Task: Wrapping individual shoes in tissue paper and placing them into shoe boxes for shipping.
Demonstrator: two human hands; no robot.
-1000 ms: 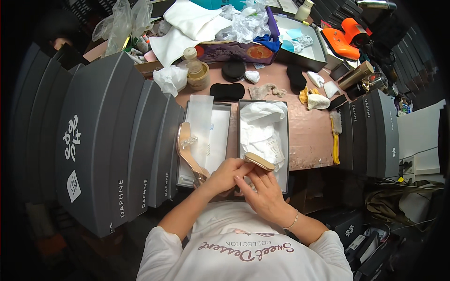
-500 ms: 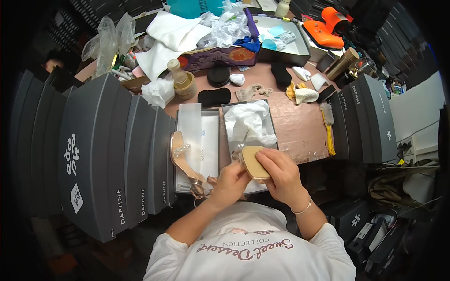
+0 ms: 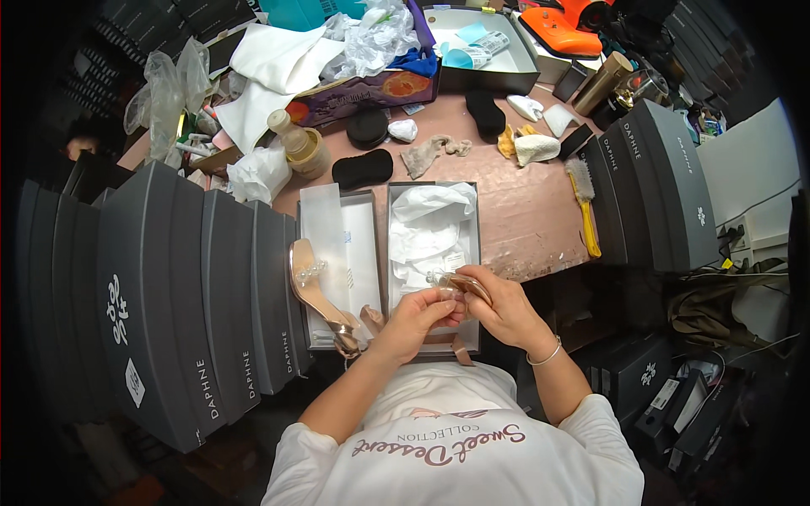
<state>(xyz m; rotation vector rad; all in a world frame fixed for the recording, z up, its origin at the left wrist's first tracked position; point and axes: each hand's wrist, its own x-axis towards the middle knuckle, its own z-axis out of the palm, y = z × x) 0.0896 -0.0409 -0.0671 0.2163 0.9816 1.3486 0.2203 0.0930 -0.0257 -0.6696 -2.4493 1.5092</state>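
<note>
A heeled sandal [image 3: 472,287] is between my two hands, tilted on edge, with a clear beaded strap at its front. My right hand [image 3: 509,314] grips its sole, fingers over the top. My left hand [image 3: 415,325] is closed with its fingertips pinching at the strap side; the exact spot is hidden by the fingers. A matching sandal [image 3: 309,291], with pearl-like beads on the strap and a metallic heel, lies to the left on an open box part [image 3: 361,253] lined in white. Just beyond my hands is an open shoe box [image 3: 477,244] holding white tissue paper [image 3: 429,221].
Grey shoe boxes [image 3: 152,295] stand in rows at left and more boxes [image 3: 654,194] at right. A yellow-handled brush [image 3: 586,215], black sponges [image 3: 363,169], a glue-like bottle [image 3: 291,139] and cloths [image 3: 434,154] lie on the pink table [image 3: 531,228]. An orange tape dispenser [image 3: 561,29] sits far right.
The sandal in my hands has turned from showing its flat tan sole to standing on edge. My left fingers have moved to its strap side. The whole view has shifted slightly.
</note>
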